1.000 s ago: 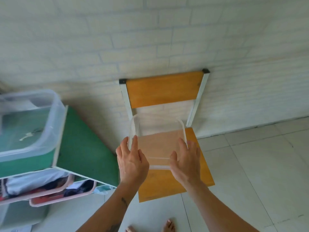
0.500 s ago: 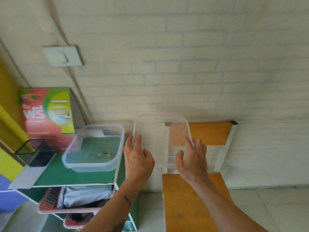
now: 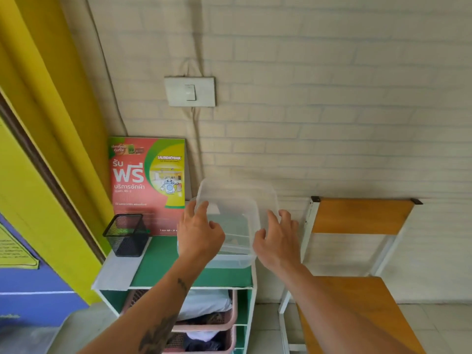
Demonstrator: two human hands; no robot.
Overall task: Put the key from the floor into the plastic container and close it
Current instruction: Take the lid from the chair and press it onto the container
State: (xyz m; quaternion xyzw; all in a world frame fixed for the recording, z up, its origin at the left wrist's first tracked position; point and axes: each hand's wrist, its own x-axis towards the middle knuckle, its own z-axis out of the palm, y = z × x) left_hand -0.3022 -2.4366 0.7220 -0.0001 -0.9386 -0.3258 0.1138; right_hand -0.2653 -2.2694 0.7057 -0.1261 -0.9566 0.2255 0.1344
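Observation:
The clear plastic lid (image 3: 237, 200) is tilted over the clear plastic container (image 3: 229, 260), which stands on the green shelf top (image 3: 158, 267). My left hand (image 3: 198, 232) grips the lid's left edge and my right hand (image 3: 277, 238) grips its right edge. The lid's near edge is low over the container, its far edge raised. My hands and the hazy lid hide the key.
A black mesh pen holder (image 3: 126, 235) stands at the shelf's left, a red and green poster (image 3: 149, 185) leans on the brick wall behind. Pink baskets (image 3: 204, 318) with clothes fill the shelf below. An orange chair (image 3: 357, 290) stands at the right.
My hands carried the lid from above the chair leftward to over the container on the shelf. The view has turned left and up with them.

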